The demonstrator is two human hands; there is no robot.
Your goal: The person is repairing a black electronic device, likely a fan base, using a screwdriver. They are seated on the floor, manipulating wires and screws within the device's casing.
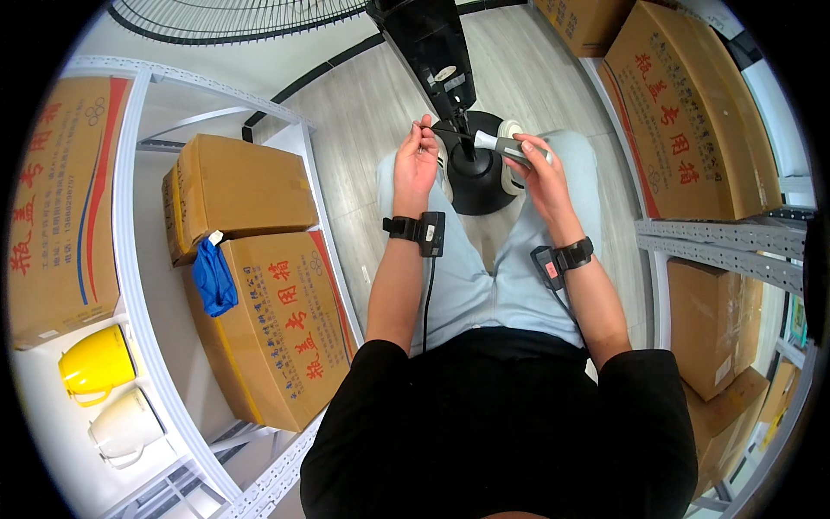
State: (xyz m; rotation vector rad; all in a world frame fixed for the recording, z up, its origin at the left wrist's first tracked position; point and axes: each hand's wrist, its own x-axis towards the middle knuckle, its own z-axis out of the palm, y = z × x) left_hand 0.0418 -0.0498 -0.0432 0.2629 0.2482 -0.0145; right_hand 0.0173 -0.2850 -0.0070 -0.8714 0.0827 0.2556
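Observation:
My right hand (pixel 546 180) is wrapped around the grey and white handle of a screwdriver (pixel 487 140). Its dark shaft points left, toward the fingers of my left hand (pixel 417 166). Those fingers are pinched together by the screwdriver's tip; whatever is between them is too small to make out. Just beyond both hands stands a black floor fan, its tall body (pixel 432 52) leaning up and away. The fan's round black base (pixel 484 195) rests on the floor between my feet. Part of its wire grille (pixel 233 22) shows at the upper left.
Metal shelving (pixel 138 199) flanks me on the left, holding cardboard boxes (pixel 251 186), a blue cloth (pixel 213 278), a yellow mug (pixel 99 363) and a white mug (pixel 127 426). Another rack (pixel 726 242) at the right carries more boxes (pixel 692 112). A cable runs from each wrist strap.

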